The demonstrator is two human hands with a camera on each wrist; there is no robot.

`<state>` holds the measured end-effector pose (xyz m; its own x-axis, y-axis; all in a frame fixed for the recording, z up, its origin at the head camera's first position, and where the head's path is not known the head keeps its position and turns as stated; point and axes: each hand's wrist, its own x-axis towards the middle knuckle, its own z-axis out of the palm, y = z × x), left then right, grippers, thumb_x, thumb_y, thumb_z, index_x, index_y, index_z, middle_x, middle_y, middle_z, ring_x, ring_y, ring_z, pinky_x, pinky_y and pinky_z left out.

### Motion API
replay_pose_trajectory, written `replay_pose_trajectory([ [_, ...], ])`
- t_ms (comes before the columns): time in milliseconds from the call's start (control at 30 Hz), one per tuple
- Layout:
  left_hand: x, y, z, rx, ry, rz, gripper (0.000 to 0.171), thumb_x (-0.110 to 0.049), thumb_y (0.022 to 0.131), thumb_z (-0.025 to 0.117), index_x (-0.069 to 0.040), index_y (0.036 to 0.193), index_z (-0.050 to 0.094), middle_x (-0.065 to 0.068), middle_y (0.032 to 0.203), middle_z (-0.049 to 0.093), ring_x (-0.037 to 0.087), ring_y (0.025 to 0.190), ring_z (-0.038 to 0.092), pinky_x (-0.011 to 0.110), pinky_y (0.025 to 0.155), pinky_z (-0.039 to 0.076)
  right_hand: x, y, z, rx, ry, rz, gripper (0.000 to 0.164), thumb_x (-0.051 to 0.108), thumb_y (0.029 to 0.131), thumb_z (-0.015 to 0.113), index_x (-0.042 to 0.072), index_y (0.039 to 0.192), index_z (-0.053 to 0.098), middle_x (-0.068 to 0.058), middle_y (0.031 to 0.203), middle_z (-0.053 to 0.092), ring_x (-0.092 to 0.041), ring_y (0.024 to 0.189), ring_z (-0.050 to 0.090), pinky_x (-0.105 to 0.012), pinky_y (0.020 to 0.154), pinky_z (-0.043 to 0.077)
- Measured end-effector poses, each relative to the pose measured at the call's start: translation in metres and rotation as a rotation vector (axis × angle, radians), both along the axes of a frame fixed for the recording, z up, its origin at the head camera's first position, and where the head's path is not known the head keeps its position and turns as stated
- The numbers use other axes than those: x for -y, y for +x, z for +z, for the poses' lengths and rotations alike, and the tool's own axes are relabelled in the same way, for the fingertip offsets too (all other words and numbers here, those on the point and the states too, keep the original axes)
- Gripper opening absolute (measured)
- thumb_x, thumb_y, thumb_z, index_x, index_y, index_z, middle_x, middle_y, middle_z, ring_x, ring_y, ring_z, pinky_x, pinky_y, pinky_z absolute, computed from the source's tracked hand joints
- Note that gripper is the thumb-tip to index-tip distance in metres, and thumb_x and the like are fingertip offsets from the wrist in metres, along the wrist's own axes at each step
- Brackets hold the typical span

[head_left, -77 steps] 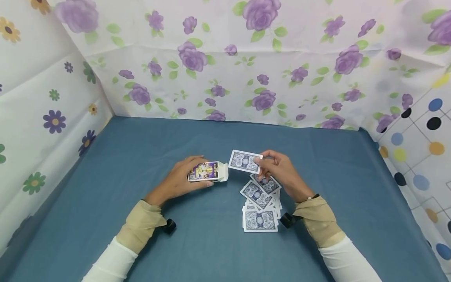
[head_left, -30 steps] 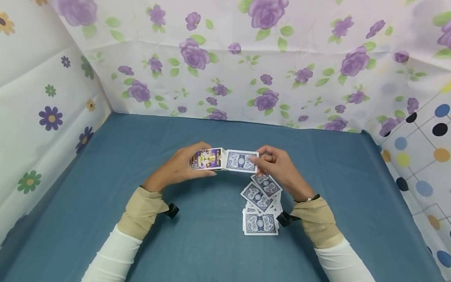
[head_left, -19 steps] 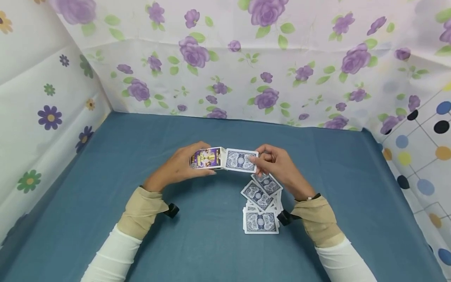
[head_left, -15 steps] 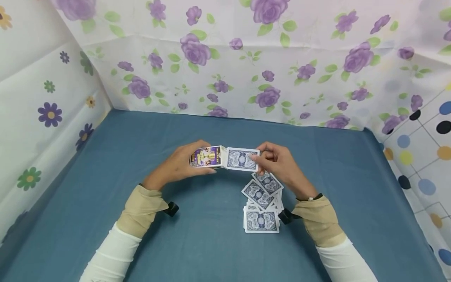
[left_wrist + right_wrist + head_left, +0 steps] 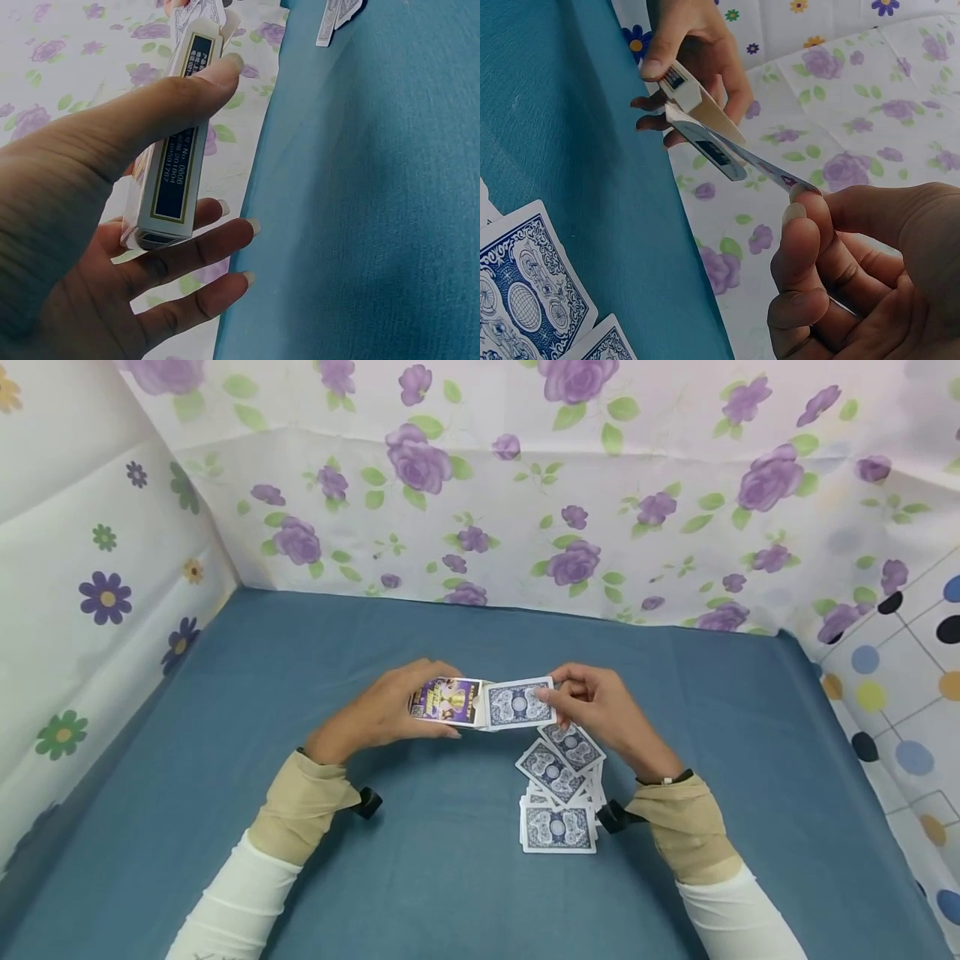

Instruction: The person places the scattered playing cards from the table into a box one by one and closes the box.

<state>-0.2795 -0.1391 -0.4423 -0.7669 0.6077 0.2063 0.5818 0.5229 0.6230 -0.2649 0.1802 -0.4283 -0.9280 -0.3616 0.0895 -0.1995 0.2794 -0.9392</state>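
My left hand (image 5: pixel 390 706) grips a purple and gold card box (image 5: pixel 447 701) above the cloth. The box's mouth faces right, and in the right wrist view its flap (image 5: pixel 709 146) hangs out beside the opening. With thumb and fingers my right hand (image 5: pixel 596 710) pinches one playing card (image 5: pixel 519 703), patterned blue back up. That card's far edge is at the mouth of the box; how far it reaches inside I cannot tell. Below the right hand lies a loose pile of playing cards (image 5: pixel 557 828), backs up, some fanned askew.
A blue cloth (image 5: pixel 442 877) covers the table. Behind it rises a white sheet with purple flowers (image 5: pixel 573 562), and patterned sheets also stand at left and right. A black wrist camera (image 5: pixel 367 802) sits under the left cuff, another (image 5: pixel 613 817) by the right cuff, close to the pile.
The right hand brought the card left to the box mouth while the left hand raised and turned the box. Over the last half second, the box and card have tilted slightly.
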Motion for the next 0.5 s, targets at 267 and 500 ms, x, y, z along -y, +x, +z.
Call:
replay_pose_trajectory([
  [267,-0.0006,0.0005,-0.0015,0.012,-0.018,0.002,0.068,-0.045,0.077,0.08,-0.026,0.136,0.053,-0.003,0.11,0.052,0.014,0.087,0.052,0.032,0.07,0.049,0.0,0.0001,-0.0003,0.019,-0.008,-0.015,0.028,0.025,0.092,0.069,0.003,0.109,0.065,-0.011,0.064,0.058,-0.044,0.064,0.058,-0.041,0.061,0.052],
  [500,-0.0032,0.0012,0.0001,0.001,0.0,0.006,0.068,-0.047,0.077,0.08,-0.025,0.136,0.054,-0.003,0.107,0.053,0.014,0.087,0.052,0.033,0.07,0.049,0.0069,0.0009,-0.0071,0.037,-0.035,-0.02,0.032,0.025,0.093,0.068,0.003,0.115,0.063,-0.015,0.066,0.058,-0.041,0.067,0.061,-0.041,0.062,0.051],
])
